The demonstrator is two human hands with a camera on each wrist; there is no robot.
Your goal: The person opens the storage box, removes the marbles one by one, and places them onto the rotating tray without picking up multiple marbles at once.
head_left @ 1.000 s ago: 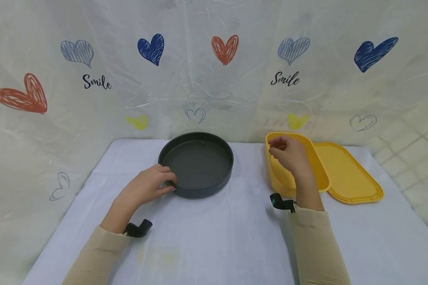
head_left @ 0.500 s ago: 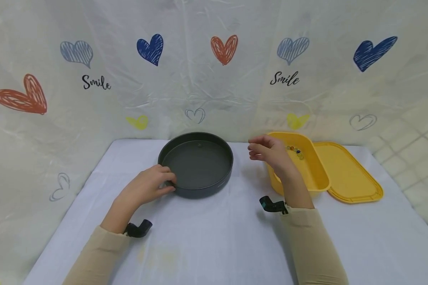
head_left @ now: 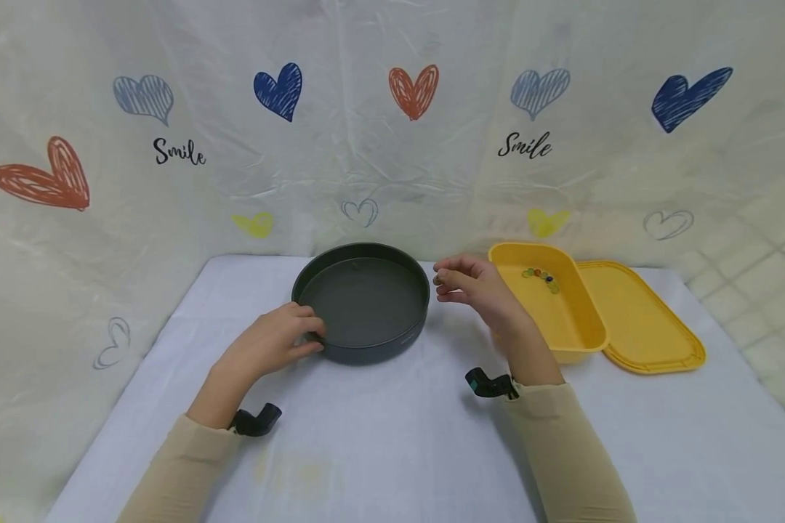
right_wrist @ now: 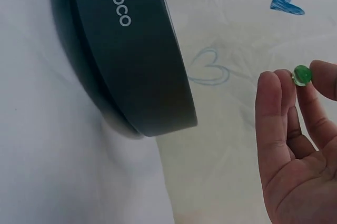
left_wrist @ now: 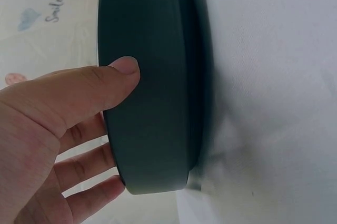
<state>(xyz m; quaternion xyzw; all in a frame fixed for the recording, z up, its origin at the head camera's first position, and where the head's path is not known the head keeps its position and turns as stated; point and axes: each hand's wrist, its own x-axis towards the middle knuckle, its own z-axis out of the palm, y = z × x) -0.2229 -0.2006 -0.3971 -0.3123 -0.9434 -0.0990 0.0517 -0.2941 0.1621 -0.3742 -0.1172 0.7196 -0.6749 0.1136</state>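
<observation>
A round dark grey pan (head_left: pixel 369 312) stands on the white-covered table. My left hand (head_left: pixel 273 338) grips its near-left rim; in the left wrist view the thumb (left_wrist: pixel 125 66) lies on the outer wall and the other fingers go over the edge. Just right of the pan, my right hand (head_left: pixel 480 290) pinches a green glass marble (right_wrist: pixel 301 75) between thumb and fingers, apart from the pan. A small faint spot (head_left: pixel 355 266) shows on the pan's floor, too blurred to name. Several coloured marbles (head_left: pixel 541 275) lie inside the yellow box (head_left: pixel 582 327).
A yellow lid (head_left: pixel 647 319) lies flat on the table (head_left: pixel 379 436), right of the box and partly under it. Behind the table hangs a pale sheet (head_left: pixel 340 160) printed with hearts and "Smile". Each wrist bears a small black camera.
My right hand has moved left from over the yellow box to beside the pan, carrying the marble and uncovering those in the box. The spot in the pan has shifted left. My left hand stays put.
</observation>
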